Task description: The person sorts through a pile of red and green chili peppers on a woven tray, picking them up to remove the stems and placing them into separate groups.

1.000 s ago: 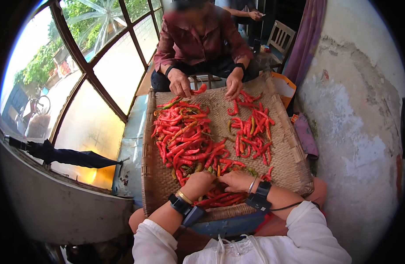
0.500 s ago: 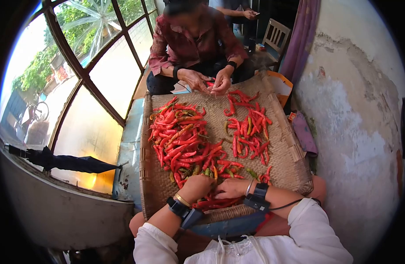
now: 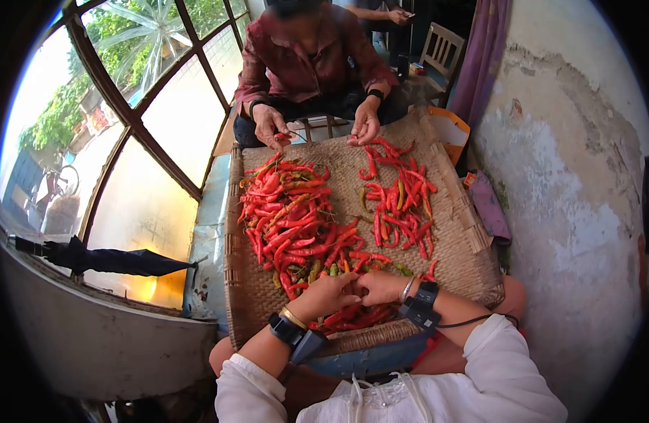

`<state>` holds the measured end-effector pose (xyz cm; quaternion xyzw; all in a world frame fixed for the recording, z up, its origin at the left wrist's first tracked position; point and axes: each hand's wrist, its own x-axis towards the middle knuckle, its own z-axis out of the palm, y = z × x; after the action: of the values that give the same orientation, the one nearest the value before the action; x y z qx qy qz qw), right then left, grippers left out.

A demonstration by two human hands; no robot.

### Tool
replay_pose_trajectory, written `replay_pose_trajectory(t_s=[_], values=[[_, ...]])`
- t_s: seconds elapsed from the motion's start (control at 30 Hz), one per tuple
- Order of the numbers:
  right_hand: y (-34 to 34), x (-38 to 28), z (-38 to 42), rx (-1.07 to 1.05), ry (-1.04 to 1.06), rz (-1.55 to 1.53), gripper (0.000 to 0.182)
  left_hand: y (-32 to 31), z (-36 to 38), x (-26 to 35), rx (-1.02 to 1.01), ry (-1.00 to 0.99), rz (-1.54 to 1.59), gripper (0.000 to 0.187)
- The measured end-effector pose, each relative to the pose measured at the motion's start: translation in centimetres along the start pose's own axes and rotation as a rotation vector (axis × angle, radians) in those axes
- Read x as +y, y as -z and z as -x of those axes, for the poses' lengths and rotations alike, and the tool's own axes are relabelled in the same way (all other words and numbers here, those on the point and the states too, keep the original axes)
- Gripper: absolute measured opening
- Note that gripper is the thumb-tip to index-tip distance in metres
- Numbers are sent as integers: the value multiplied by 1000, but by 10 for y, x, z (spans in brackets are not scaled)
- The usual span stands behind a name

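Note:
My left hand [image 3: 326, 295] and my right hand [image 3: 382, 286] meet above the near part of a woven tray [image 3: 457, 262], fingertips pinched together. Whatever lies between the fingers is hidden. Under and in front of my wrists is a small heap of red chili peppers [image 3: 356, 319]. Just beyond my left hand lies a big pile of chili peppers [image 3: 285, 225], mostly red with some green ones and stems. A smaller group of red chili peppers [image 3: 402, 204] is spread on the right side of the tray.
Across the tray sits a person [image 3: 314, 63], a bit of red chili pepper at one hand. Windows and a folded black umbrella [image 3: 127, 259] are on the left. A bare wall [image 3: 557, 183] stands at right. Behind are a wooden chair [image 3: 443, 49] and another person's hand [image 3: 398, 15].
My hands have risen slightly from the chili peppers and come together. The person opposite has moved their hands apart, one to each side.

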<state>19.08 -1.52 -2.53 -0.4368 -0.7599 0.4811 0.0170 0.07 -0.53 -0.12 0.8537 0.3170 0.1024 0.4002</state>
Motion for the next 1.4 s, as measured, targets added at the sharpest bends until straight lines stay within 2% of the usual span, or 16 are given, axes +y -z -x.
replay_pose_trajectory(t_s=[0.1,0.17,0.37,0.47,0.5,0.57,0.63,0.67,0.73,0.77,0.8,0.9,0.93,1.1,1.3,1.4], values=[[4,4,-2,65,36,-436,12,-1,0,3,98,30,75,49],[6,5,-1,143,62,-728,7,0,-1,1,130,24,121,44],[40,14,13,297,48,-895,5,-2,-2,-5,51,34,249,18],[56,27,21,446,177,-1125,4,0,-1,-3,64,-16,159,13],[62,29,23,593,210,-1198,4,-1,-1,-5,64,-16,161,13],[70,40,23,864,279,-1262,8,-3,0,-9,131,51,-301,15],[73,42,22,1173,153,-1318,23,0,2,-5,176,101,-381,15],[71,41,22,1175,154,-1317,23,1,3,-4,221,152,-462,15],[65,28,21,1165,-98,-805,36,-1,2,-14,266,170,-545,16],[59,28,18,1009,-120,-597,42,-2,2,-18,310,193,-626,17],[48,35,11,842,-69,-520,38,-2,3,-18,312,193,-625,17],[21,11,4,375,60,115,29,0,7,-16,246,216,-667,24],[10,11,-3,303,143,223,29,0,7,-15,190,234,-669,26],[-8,2,-7,143,71,361,28,-3,7,-15,124,242,-642,30],[-14,15,-12,240,161,273,24,-11,2,-20,233,227,-596,20],[-13,19,-16,397,184,173,20,-4,-1,-6,278,257,-411,13]])
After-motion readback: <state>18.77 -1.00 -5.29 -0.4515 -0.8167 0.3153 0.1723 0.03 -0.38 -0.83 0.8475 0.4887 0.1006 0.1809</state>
